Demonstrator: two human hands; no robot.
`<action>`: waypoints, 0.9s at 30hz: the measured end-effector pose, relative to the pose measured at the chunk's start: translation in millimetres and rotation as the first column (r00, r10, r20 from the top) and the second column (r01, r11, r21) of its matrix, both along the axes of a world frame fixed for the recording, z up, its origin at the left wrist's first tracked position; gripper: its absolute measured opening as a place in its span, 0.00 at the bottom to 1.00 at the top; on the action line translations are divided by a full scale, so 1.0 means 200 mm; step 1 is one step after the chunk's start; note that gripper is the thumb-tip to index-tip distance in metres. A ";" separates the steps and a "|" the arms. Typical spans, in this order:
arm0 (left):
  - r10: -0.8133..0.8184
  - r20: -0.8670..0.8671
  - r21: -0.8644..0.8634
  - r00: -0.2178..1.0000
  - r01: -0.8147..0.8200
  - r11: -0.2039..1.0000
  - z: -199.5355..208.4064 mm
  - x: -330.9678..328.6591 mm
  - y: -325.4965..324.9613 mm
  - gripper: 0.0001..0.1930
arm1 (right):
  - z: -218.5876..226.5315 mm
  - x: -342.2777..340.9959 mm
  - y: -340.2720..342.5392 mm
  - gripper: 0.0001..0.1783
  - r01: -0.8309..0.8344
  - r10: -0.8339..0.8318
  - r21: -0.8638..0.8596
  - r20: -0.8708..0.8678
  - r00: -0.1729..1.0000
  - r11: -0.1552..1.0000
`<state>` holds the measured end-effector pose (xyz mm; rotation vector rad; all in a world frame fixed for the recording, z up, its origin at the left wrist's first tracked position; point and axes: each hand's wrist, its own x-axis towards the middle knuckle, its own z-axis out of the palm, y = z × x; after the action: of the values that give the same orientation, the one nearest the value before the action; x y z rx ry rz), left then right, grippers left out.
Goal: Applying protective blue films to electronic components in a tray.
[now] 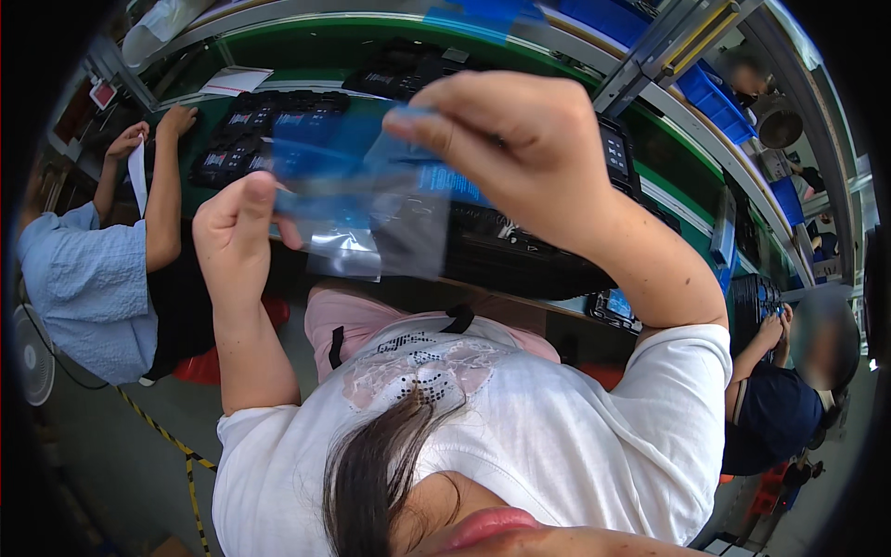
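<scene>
A see-through plastic film (408, 227), partly blue and partly clear, stretches between my two hands above the bench and is blurred by motion. My left hand (239, 227) has thumb and fingers closed on its left edge. Higher up and to the right, my right hand (524, 139) pinches the film's upper part between thumb and fingertips. Whether this is one sheet or several layers, I cannot tell. Behind it, partly covered, lies a black tray (520, 251) on the bench.
Black trays with flat dark parts (246, 130) lie at the back left, beside a white paper sheet (237, 81). A metal post (640, 70) and blue bins (715, 102) stand at the right. Co-workers sit at left (93, 269) and right (780, 408).
</scene>
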<state>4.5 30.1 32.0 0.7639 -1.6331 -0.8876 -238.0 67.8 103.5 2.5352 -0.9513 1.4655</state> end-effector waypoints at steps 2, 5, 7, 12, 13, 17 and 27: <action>0.084 0.011 -0.070 0.996 -0.083 0.994 -0.03 0.04 -0.03 0.29 | 0.05 -0.02 0.02 0.09 0.130 -0.144 0.126 0.103 0.984 0.983; 0.402 -0.015 -0.231 0.916 -0.394 0.890 0.00 0.10 -0.05 0.37 | 0.08 -0.15 -0.09 0.13 0.279 -0.370 0.355 0.221 0.902 0.892; 0.380 -0.159 -0.122 0.911 -0.400 0.908 -0.06 0.18 -0.07 0.38 | 0.06 -0.24 -0.15 0.18 0.450 -0.532 0.477 0.043 0.846 0.755; 0.335 -0.203 -0.148 0.920 -0.367 0.918 -0.08 0.18 -0.03 0.34 | -0.07 -0.35 -0.25 0.23 0.587 -0.594 0.611 -0.225 0.772 0.532; 0.322 -0.163 -0.150 0.932 -0.347 0.926 -0.08 0.20 -0.02 0.35 | -0.07 -0.35 -0.26 0.25 0.556 -0.577 0.687 -0.239 0.781 0.468; 0.320 -0.132 -0.206 0.938 -0.342 0.917 -0.10 0.21 -0.03 0.34 | -0.13 -0.35 -0.28 0.24 0.598 -0.550 0.656 -0.317 0.772 0.461; 0.261 -0.156 -0.123 0.953 -0.281 0.952 -0.13 0.18 -0.09 0.31 | -0.11 -0.37 -0.29 0.23 0.538 -0.558 0.729 -0.258 0.789 0.423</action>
<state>39.8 11.4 6.4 0.7863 -1.4122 -0.6052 -312.0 10.4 80.6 2.1346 -2.5954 0.9534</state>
